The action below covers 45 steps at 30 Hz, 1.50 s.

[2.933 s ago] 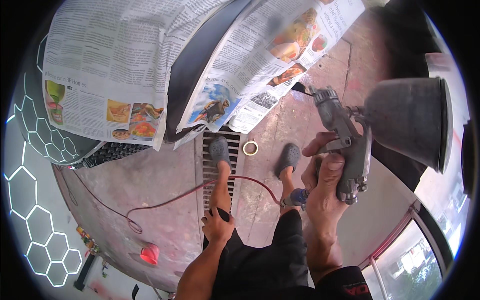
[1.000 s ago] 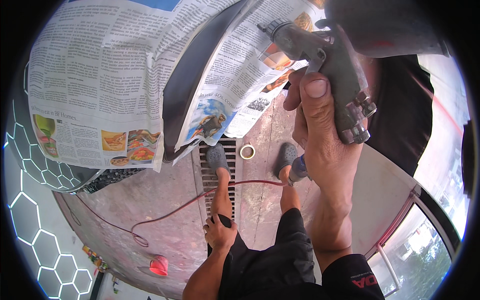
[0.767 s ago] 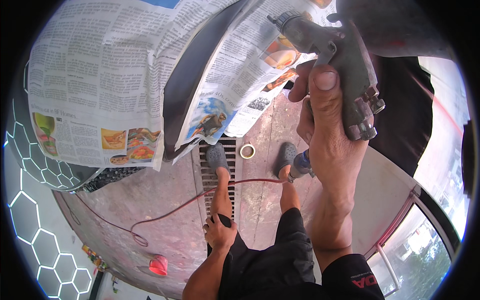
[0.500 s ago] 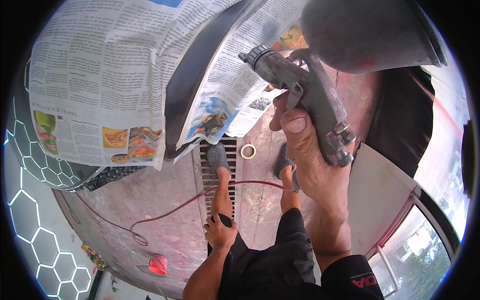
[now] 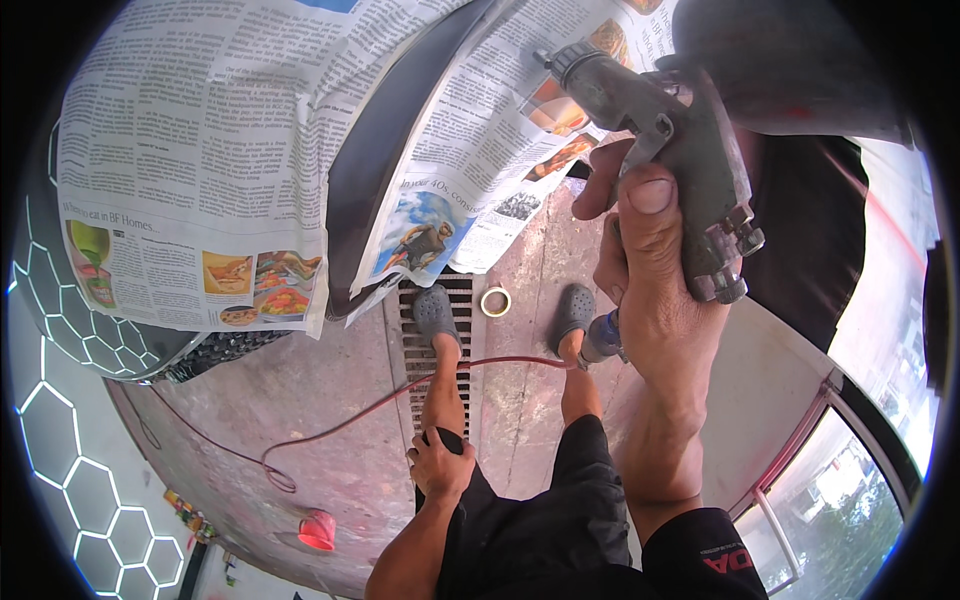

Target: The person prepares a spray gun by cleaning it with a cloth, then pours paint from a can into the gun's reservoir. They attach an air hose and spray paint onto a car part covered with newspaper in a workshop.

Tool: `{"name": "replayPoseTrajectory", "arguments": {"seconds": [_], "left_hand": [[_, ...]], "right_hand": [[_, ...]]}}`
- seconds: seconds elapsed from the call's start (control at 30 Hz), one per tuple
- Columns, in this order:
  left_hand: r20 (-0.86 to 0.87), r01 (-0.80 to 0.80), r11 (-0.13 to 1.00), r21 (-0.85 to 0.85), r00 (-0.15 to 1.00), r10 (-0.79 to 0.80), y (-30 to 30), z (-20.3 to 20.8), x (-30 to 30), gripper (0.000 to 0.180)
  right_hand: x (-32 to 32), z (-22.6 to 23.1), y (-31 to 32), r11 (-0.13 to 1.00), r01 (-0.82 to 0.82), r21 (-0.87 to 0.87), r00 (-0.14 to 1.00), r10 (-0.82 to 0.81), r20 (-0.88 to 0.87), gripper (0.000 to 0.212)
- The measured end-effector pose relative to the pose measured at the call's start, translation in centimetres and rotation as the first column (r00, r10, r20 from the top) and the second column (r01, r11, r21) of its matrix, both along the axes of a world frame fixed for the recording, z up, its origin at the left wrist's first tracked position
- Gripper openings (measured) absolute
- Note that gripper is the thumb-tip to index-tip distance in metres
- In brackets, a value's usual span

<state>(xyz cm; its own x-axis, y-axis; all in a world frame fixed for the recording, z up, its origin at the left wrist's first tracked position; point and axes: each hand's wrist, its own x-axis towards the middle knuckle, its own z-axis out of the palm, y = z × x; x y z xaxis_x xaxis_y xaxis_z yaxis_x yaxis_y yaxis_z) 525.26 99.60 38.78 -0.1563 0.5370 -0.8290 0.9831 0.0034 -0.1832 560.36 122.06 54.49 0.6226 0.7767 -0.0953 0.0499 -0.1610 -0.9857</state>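
Note:
In my right hand (image 5: 665, 240) is a grey, paint-stained spray gun (image 5: 690, 150). The fingers wrap its handle, the thumb lies along the near side, and the nozzle points to the upper left. A large dark paint cup (image 5: 790, 70) sits on top of the gun. Left of the nozzle runs a glossy dark curved panel strip (image 5: 375, 165) between sheets of newspaper (image 5: 200, 150). My left hand (image 5: 440, 467) is low, at my left leg, its fingers curled at a dark piece by the hem of my shorts; I cannot make out what it is.
A red hose (image 5: 340, 425) crosses the floor to a blue-and-grey fitting (image 5: 603, 338) below my right hand. A tape roll (image 5: 495, 302) lies beside the floor grate (image 5: 465, 385) by my shoes. A red cup (image 5: 316, 529) stands lower left. Dark sheeting (image 5: 805, 230) hangs at right.
My right hand and the spray gun have moved right and slightly up, uncovering my right shoe and the hose fitting. My left hand has stayed put.

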Motion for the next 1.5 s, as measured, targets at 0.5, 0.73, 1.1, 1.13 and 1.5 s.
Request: {"name": "replayPoseTrajectory", "arguments": {"seconds": [0.5,0.73,1.1,1.13,1.5], "left_hand": [[0.010,0.022,0.999,0.035,1.000,-0.023,-0.3,0.1,0.1,0.070],[-0.010,0.007,1.000,0.004,1.000,-0.007,-0.1,0.1,0.2,0.074],[0.004,0.016,1.000,0.025,1.000,-0.016,-0.5,-0.1,0.0,0.071],[0.003,0.017,1.000,0.022,1.000,-0.017,-0.4,-0.1,0.0,0.071],[-0.016,0.002,1.000,0.002,1.000,-0.002,-0.1,0.2,0.1,0.073]], "right_hand": [[1.4,-1.6,0.7,0.998,0.002,0.064,0.993,-0.010,0.115,0.048],[-0.5,-1.3,-1.9,0.995,-0.092,-0.037,0.989,0.087,-0.119,0.034],[0.2,-1.0,-0.3,0.999,0.034,-0.043,0.996,-0.037,-0.077,0.037],[0.5,-1.0,-0.2,0.998,0.022,-0.056,0.997,-0.026,-0.073,0.037],[-1.2,-1.5,-2.7,0.984,-0.171,-0.044,0.968,0.159,-0.193,0.032]]}}
